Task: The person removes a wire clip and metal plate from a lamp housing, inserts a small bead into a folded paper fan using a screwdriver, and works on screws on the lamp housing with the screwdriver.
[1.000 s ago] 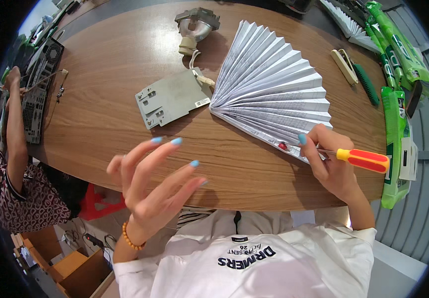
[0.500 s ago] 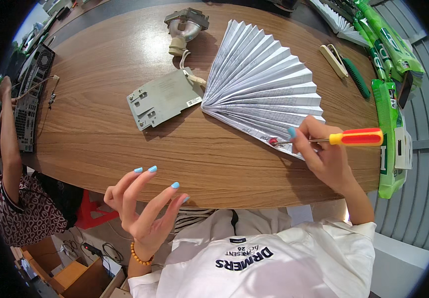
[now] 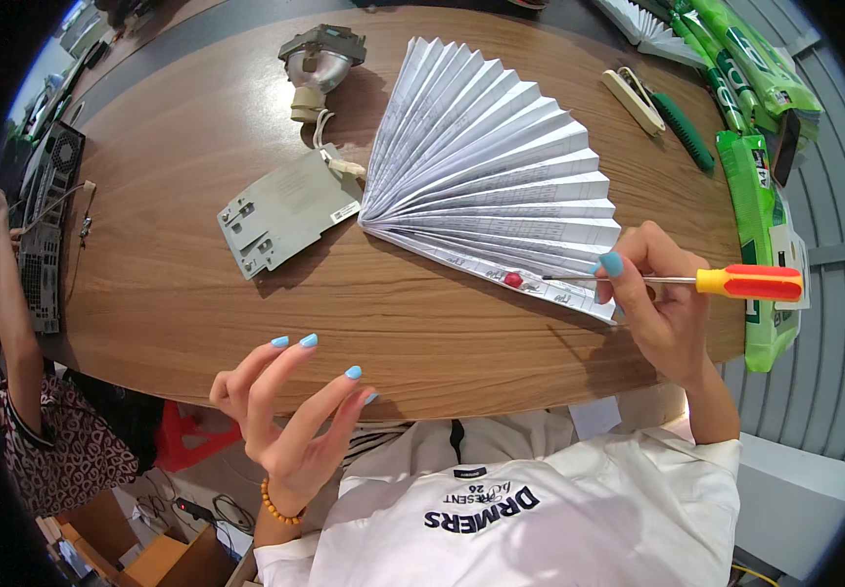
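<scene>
Between the thumb and fingers of my right hand [image 3: 662,298] is a screwdriver [image 3: 750,282] with a red and yellow handle. Its thin shaft points left, the tip just right of a small red round piece [image 3: 512,280]. That piece lies on the front fold of a pleated white paper fan [image 3: 501,166], spread out on the table. My left hand [image 3: 290,411] hovers near the table's front edge, fingers apart and holding nothing. Left of the fan lies a flat grey plate [image 3: 290,210], wired to a lamp with a reflector [image 3: 319,68].
A cream clip-like tool [image 3: 635,103] and a green comb-like piece [image 3: 684,132] lie to the right of the fan. Green packages [image 3: 760,176] line the right edge. At the left, a person's arm [image 3: 19,323] reaches toward a black metal casing [image 3: 50,215].
The screwdriver has moved right with my right hand, and its tip has come away from the red piece. My left hand keeps its pose. The whole table view has shifted left.
</scene>
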`<action>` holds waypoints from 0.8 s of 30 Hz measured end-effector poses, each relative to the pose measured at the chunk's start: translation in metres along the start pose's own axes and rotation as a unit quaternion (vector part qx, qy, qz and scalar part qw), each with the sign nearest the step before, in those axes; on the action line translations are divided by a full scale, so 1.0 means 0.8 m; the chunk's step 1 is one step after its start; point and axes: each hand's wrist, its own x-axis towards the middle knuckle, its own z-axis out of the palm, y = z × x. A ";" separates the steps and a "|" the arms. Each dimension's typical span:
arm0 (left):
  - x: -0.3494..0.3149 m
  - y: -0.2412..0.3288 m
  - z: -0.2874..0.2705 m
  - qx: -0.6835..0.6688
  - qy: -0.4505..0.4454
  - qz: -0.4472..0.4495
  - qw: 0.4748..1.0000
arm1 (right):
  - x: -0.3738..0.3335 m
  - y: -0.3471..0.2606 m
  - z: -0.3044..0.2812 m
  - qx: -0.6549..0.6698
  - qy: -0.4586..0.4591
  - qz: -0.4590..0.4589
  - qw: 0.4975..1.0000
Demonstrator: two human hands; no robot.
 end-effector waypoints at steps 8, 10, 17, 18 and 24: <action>0.007 0.006 0.006 0.003 -0.004 0.034 0.999 | 0.010 0.004 0.019 -0.071 -0.060 -0.060 0.994; 0.004 0.004 0.005 0.007 -0.003 0.026 1.000 | 0.013 0.005 0.022 -0.097 -0.072 -0.075 0.990; -0.002 0.001 0.008 -0.002 -0.002 0.010 1.000 | 0.014 0.021 0.027 -0.028 -0.072 -0.028 0.997; -0.002 0.001 0.010 -0.009 -0.004 0.010 1.000 | 0.015 0.022 0.024 -0.031 -0.066 -0.024 0.997; 0.000 -0.002 0.010 0.000 -0.022 0.023 0.999 | -0.024 0.029 -0.062 0.192 0.153 0.077 0.966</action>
